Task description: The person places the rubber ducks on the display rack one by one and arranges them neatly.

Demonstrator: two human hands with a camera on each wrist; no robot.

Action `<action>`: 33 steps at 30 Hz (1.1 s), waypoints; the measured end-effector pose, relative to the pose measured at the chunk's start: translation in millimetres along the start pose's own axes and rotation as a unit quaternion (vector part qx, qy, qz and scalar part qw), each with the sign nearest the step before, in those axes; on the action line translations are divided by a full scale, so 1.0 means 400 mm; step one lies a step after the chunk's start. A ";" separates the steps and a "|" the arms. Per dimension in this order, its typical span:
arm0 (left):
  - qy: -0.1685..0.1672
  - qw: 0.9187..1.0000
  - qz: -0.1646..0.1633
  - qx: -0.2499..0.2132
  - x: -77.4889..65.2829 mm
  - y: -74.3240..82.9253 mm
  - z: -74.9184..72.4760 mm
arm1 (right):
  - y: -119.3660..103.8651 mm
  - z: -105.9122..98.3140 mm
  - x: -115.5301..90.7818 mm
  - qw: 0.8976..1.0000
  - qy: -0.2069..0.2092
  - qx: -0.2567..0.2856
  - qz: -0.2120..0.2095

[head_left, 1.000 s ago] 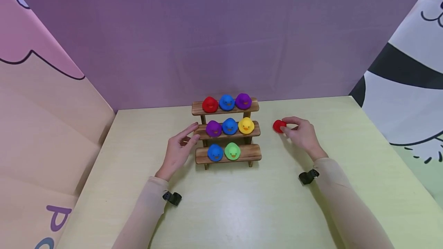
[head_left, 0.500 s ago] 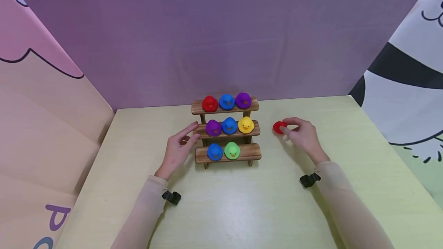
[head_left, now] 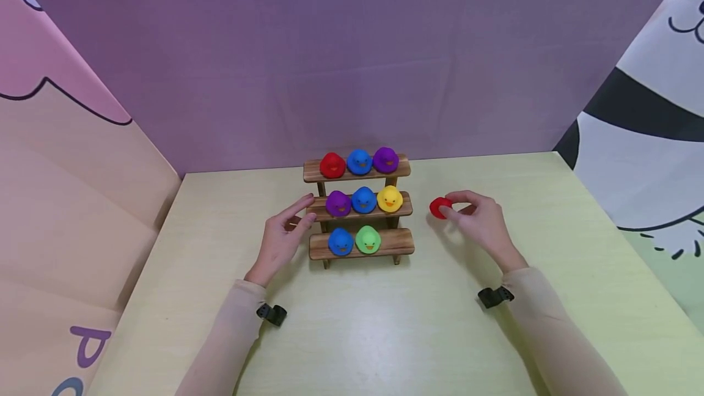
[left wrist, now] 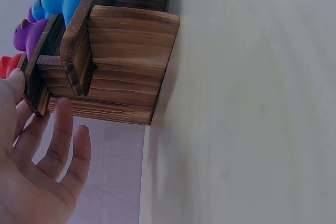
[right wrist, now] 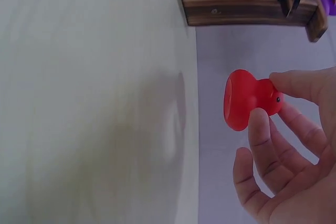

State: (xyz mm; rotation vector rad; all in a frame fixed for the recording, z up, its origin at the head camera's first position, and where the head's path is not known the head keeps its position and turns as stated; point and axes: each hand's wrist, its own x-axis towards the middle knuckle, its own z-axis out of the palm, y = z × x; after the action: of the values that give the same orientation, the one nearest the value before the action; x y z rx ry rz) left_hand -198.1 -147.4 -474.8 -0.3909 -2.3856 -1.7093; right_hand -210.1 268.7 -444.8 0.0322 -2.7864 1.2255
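A three-tier wooden display stand [head_left: 393,243] stands on the table with small rubber ducks on its boards. At the left end of the middle board, my left hand [head_left: 280,240] pinches the board between thumb and forefinger, its other fingers loosely spread in the left wrist view. Right of the stand, my right hand [head_left: 481,222] holds a red rubber duck [right wrist: 244,100] by its head with thumb and fingertips, raised off the table. The top board carries red, blue and purple ducks; the middle one purple, blue and yellow. On the bottom board sit a blue duck [head_left: 341,242] and a green duck [head_left: 368,240].
The pale table [head_left: 352,329] reaches back to a purple backdrop [head_left: 363,66]. Printed cartoon panels flank both sides. The right part of the bottom board is bare wood beside the green duck. A small black camera sits on each wrist.
My right hand has come slightly nearer the front and a little left with the red duck. The left hand stays at the stand's end.
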 end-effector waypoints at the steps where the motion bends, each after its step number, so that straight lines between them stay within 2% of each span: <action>1: 0.000 1.000 0.000 -0.001 0.000 0.000 0.000 | -0.003 0.001 -0.005 1.000 0.002 0.000 -0.003; 19: 0.001 1.000 -0.001 -0.001 -0.003 0.004 0.001 | -0.089 0.010 -0.076 0.999 -0.021 0.028 -0.024; 33: 0.002 1.000 -0.005 -0.011 -0.002 0.003 0.003 | -0.126 0.058 -0.117 0.996 -0.037 0.040 -0.068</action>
State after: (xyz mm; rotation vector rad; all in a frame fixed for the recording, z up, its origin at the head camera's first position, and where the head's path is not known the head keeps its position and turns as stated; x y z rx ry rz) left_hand -196.8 -146.0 -474.4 -0.3797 -2.3716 -1.7396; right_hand -162.4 216.5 -428.2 0.2757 -2.7424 1.3264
